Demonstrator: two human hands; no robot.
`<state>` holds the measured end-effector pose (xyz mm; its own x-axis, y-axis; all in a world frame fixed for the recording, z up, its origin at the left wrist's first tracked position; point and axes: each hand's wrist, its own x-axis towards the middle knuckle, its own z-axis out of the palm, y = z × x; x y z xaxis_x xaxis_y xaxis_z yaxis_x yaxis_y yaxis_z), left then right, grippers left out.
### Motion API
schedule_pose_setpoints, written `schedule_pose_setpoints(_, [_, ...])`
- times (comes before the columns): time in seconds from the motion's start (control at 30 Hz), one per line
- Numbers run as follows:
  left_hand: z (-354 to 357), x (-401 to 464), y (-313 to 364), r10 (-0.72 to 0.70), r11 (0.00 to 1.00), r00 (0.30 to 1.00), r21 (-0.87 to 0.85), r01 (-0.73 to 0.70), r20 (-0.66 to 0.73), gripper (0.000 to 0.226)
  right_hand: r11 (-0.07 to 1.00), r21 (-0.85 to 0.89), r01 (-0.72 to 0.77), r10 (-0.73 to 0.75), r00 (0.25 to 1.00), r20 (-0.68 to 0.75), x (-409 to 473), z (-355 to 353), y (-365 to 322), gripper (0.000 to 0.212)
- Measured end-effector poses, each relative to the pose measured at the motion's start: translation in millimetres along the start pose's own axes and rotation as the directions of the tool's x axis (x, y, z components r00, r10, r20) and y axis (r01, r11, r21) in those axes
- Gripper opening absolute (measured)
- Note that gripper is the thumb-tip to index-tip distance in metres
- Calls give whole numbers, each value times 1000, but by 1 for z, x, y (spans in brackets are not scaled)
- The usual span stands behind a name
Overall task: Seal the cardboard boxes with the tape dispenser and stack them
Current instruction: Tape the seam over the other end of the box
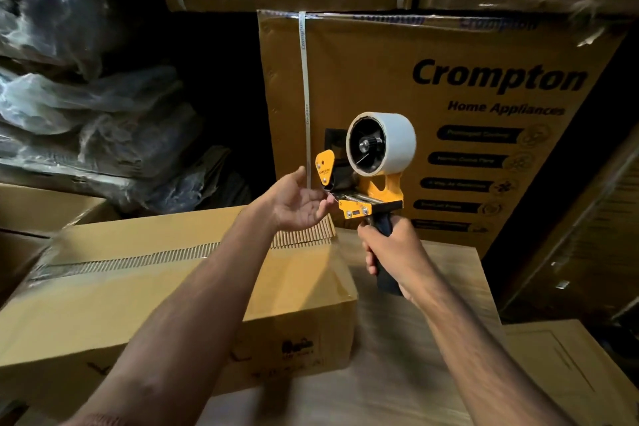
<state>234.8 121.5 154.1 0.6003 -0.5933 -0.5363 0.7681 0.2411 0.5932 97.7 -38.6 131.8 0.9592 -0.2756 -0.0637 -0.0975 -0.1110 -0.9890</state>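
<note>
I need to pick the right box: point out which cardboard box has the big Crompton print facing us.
The tall upright box behind the tape dispenser. The low box beneath the left hand shows only small dark print on its side.

Place: a dim storeroom or warehouse for packed goods is indicated.
Stacked cartons: large cardboard cartons (432, 107) printed "Crompton Home Appliances" are piled high at the back, bound with white strapping (304, 79).
Wrapped stock: bundles in clear plastic wrap (79, 107) are heaped at the left.
Packing gear: a plain cardboard box (166, 294) is laid on a wood-grain surface (408, 339), and a yellow tape dispenser (366, 180) is held above it.
</note>
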Motion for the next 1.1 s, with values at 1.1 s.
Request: schedule_pose_setpoints(1.1, [-41, 141, 75, 256, -85, 966, 996, 38, -15, 21, 955, -146, -257, 243, 964, -107, -1, 40, 22, 18])
